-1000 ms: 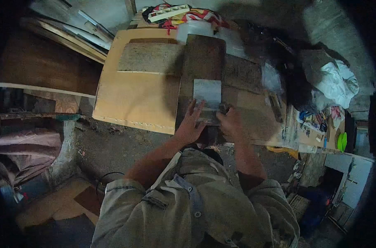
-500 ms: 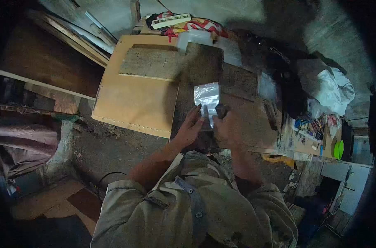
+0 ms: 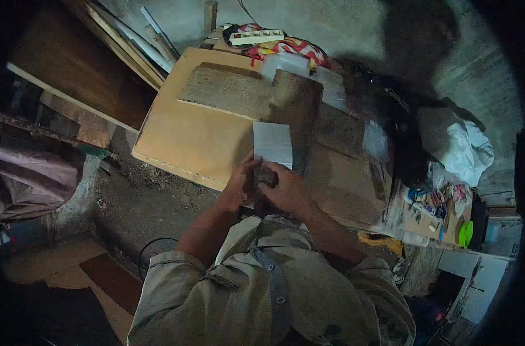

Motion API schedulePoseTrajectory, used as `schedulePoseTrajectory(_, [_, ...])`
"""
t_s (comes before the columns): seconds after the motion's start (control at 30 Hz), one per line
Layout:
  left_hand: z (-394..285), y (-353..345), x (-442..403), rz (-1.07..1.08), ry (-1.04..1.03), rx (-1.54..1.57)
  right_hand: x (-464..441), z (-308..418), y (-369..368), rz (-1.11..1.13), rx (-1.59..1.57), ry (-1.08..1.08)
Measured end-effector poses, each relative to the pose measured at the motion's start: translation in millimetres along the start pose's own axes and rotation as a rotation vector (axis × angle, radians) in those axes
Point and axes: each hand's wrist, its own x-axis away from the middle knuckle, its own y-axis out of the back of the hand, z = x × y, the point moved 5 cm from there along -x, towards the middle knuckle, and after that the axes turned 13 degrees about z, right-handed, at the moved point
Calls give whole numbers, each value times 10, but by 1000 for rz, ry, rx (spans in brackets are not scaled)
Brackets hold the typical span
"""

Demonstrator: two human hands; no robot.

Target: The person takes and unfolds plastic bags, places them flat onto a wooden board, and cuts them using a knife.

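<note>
A pale, smooth rectangular plastic sheet (image 3: 274, 143) sticks out beyond my hands over the dark boards. My left hand (image 3: 240, 183) is closed at its lower left corner, with thumb and fingers pinching the edge. Close beside it, my right hand (image 3: 285, 189) has its fingers curled round a small dark block (image 3: 266, 176), whose kind I cannot make out. The right fingertips reach the sheet's lower edge and nearly meet the left hand. Part of the sheet's lower end is hidden by the hands.
A tan panel (image 3: 187, 135) lies on the left, with a worn grey board (image 3: 222, 87) across it. Behind stand a power strip (image 3: 257, 37) and a clear plastic container (image 3: 285, 64). Small tools (image 3: 432, 202) and a white bag (image 3: 467, 153) are at the right.
Both hands and the sheet have shifted left and toward my body. The hands have come together, and the sheet has turned from bright and glossy to dull and pale. My view has tilted slightly.
</note>
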Motion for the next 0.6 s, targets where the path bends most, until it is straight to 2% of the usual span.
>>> schedulePoseTrajectory(0.03, [-60, -26, -2, 21, -100, -84, 32, 4, 53, -31, 23, 6])
schedulePoseTrajectory(0.07, [-78, -43, 19, 20, -106, -82, 59, -49, 72, -27, 27, 9])
schedulePoseTrajectory(0.13, [-152, -83, 59, 59, -127, -105, 155, -214, 290, -331, -123, 76])
schedulePoseTrajectory(0.2, [-333, -340, 232, 204, -462, -929, 145, -353, 440, -383, -199, 24])
schedulePoseTrajectory(0.27, [-284, -343, 230, 207, -308, -657, 136, -477, 646, -438, -276, -30])
schedulePoseTrajectory(0.33, [-171, -246, 178, 216, -189, -479, 76, -609, 650, -79, -266, -277])
schedulePoseTrajectory(0.37, [-135, -267, 166, 227, -122, -390, 99, -537, 650, -80, -264, -275])
schedulePoseTrajectory(0.4, [-125, -302, 174, 227, -125, -392, 133, -416, 646, -122, -251, -253])
schedulePoseTrajectory(0.47, [-77, -316, 203, 47, -20, -345, 102, -571, 525, -161, -235, -226])
schedulePoseTrajectory(0.5, [-90, -331, 205, 43, -25, -345, -39, -897, 381, -236, -96, -72])
schedulePoseTrajectory(0.57, [-196, -406, 204, 130, -151, -436, -77, -924, 334, -304, 41, 89])
schedulePoseTrajectory(0.6, [-225, -410, 211, 125, -155, -436, 2, -755, 383, -276, -71, 87])
